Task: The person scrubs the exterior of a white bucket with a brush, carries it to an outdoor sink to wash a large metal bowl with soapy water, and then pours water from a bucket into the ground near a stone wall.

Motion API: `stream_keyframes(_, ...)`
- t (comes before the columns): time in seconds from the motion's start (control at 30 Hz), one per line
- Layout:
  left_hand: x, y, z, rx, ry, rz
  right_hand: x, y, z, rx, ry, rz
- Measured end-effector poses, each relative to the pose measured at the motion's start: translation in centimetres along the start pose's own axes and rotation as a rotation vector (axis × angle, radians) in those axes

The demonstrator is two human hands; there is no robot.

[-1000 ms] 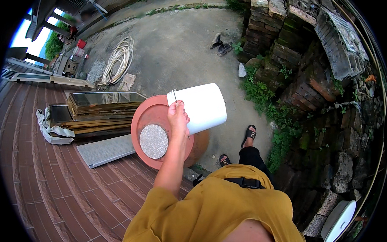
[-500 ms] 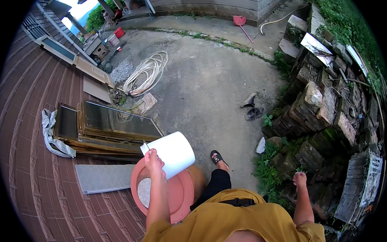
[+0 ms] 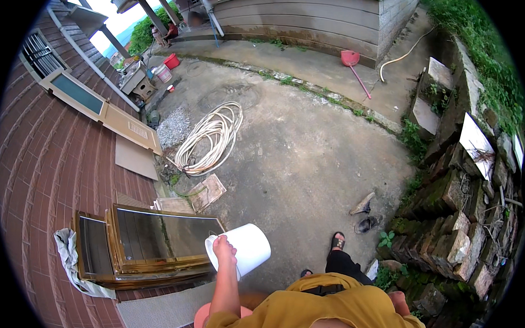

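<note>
My left hand point(image 3: 225, 250) is closed at the rim of a white plastic bucket point(image 3: 249, 253), with part of its thin wire handle showing by the fingers. The bucket hangs tilted on its side, its mouth toward the left. Below my left forearm, the edge of a pink-red basin point(image 3: 202, 318) shows, mostly hidden by my arm and shirt. My right hand point(image 3: 399, 303) is only a sliver of skin beside the shirt. Its fingers are hidden, so I cannot tell whether it holds anything.
Framed glass panels point(image 3: 173, 239) lean by the brick wall at left, with a grey mat point(image 3: 159, 308) nearer me. A coiled hose point(image 3: 211, 139) lies ahead. Loose shoes point(image 3: 364, 224) lie near stacked bricks point(image 3: 438, 251) at right. A red long-handled dustpan point(image 3: 350, 58) and two people are farther off.
I have stepped forward past the basin, carrying the bucket along in my left hand. The basin has slid mostly out of view, and my right hand has dropped back beside my body.
</note>
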State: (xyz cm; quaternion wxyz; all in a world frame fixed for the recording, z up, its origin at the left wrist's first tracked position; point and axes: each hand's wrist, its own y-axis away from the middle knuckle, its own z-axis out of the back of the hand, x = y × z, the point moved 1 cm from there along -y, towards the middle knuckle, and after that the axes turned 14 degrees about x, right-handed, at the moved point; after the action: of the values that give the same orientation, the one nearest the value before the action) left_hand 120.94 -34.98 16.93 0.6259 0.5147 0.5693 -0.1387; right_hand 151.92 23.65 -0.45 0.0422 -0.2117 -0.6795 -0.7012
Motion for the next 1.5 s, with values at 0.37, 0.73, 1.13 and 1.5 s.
stream_keyframes(0.37, -4.3, -17.1, -7.9, -0.192, 0.063, 0.017, 40.4, -13.2, -4.6, -0.066, 0.183, 0.001)
stream_keyframes(0.73, -2.3, -34.8, -11.7, -0.349, 0.098, 0.338, 80.7, -24.1, -26.2, 0.101, 0.465, 0.656)
stream_keyframes(1.13, -16.0, -62.6, -24.0, -0.216, 0.043, 0.549, 82.3, -38.0, -19.7, 0.118, 0.974, -0.088)
stream_keyframes(1.5, -27.8, -87.1, -38.8, -0.267, -0.15, 0.118, 139.9, -53.9, -48.5, -0.211, 0.698, 0.541)
